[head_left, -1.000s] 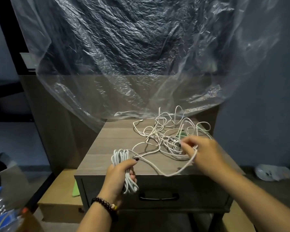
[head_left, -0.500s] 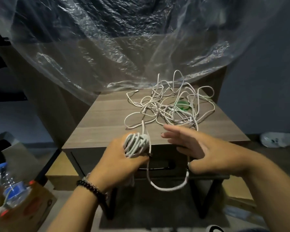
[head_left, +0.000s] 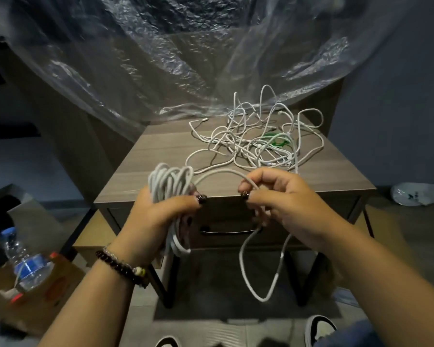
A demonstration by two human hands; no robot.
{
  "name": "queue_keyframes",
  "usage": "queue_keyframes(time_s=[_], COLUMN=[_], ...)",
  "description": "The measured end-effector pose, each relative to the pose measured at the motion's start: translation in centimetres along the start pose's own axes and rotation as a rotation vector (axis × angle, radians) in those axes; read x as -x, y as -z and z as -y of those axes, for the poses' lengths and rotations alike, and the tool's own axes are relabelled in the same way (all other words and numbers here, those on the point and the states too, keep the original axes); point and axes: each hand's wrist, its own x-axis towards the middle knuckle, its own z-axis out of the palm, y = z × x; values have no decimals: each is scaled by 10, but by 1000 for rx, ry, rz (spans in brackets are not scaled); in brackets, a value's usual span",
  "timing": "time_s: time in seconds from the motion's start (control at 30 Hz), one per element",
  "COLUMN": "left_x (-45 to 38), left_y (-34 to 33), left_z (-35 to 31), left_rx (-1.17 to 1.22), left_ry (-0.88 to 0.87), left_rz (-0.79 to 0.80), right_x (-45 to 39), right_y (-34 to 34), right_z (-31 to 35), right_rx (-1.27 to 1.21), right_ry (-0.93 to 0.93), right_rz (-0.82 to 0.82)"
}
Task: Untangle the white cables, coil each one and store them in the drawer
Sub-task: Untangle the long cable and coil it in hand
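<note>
Before the wooden nightstand with its tangled cables, I see the left hand gripping a coiled cable, the right hand pinching its loose end.

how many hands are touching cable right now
2. The left hand grips the coiled cable; the right hand pinches its loose run beside the coil.
</note>
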Motion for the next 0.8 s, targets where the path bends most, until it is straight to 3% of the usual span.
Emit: queue_keyframes(time_s=[0.1, 0.17, 0.37, 0.47, 0.63, 0.8], left_x=[-1, -1, 2, 2, 5, 3], left_y=[4, 5, -1, -5, -21, -24], left_z=[1, 4, 10, 11, 10, 10], left_rx=[105, 81, -21, -93, -23, 13], left_ry=[38, 73, 208, 211, 141, 67], left_rz=[-158, -172, 76, 204, 251, 166], right_x=[2, 2, -2, -3, 0, 2], right_y=[-1, -3, -14, -18, -24, -24], right_z=[1, 0, -10, -10, -7, -7], right_rx=[-144, -168, -83, -59, 31, 99], right_ry=[9, 28, 84, 83, 114, 96], right_rz=[-17, -80, -376, -371, -301, -339])
